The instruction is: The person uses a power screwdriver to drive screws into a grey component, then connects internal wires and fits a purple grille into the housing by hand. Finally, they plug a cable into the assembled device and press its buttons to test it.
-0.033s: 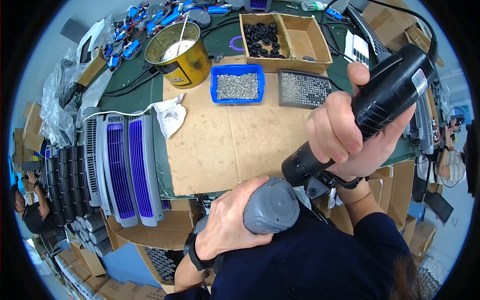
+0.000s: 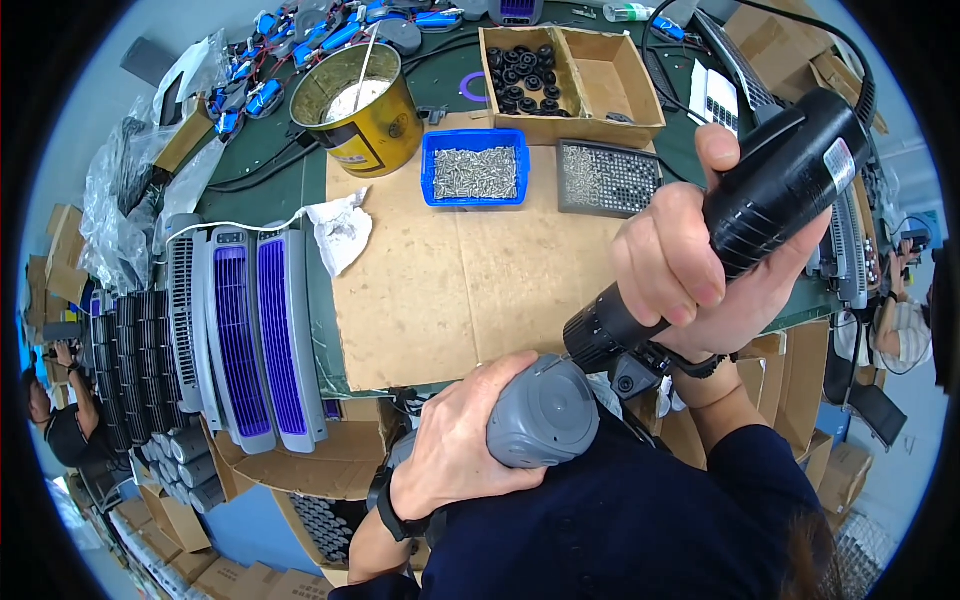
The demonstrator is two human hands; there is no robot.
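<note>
My left hand (image 2: 460,435) wraps round a grey plastic housing (image 2: 548,412) with a rounded end, held close to my body below the table's near edge. In my right hand (image 2: 690,250) is a black electric screwdriver (image 2: 785,185), gripped round its barrel and slanting down to the left. Its nose comes right up to the upper right side of the housing; the bit is hidden, so I cannot tell whether it touches a screw. A blue tray (image 2: 475,203) of small silver screws and a dark screw tray (image 2: 610,205) lie beyond my hands on the cardboard sheet (image 2: 440,290).
A yellow tin (image 2: 395,135) holding white paste and a stick stands behind the sheet. Beside it is a cardboard box (image 2: 575,130) with black round parts. Grey fan panels (image 2: 265,330) with purple grilles stand at the left. Other people work at both sides.
</note>
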